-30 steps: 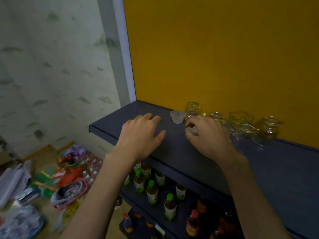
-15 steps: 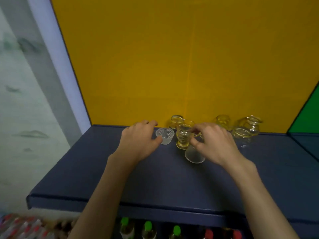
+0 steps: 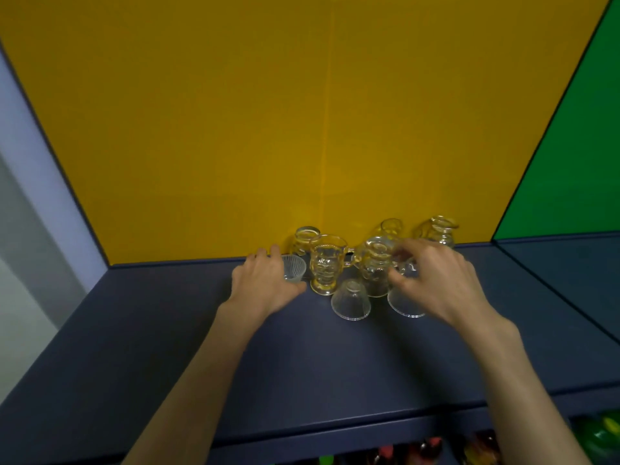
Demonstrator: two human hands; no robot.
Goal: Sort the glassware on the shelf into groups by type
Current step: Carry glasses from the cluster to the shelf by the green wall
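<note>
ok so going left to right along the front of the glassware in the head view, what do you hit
left hand → small ribbed cup → amber handled mug → upturned clear cup → second upturned clear cup under the right hand. The jars behind overlap too much to place.

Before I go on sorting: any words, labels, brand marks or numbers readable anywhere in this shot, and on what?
None can be read.
Glassware, such as the handled mug and the ribbed cup: only moulded patterns, no print.
Yellow back panel, green panel, shelf: plain.
Bottles below the shelf: too blurred and cut off to read.
</note>
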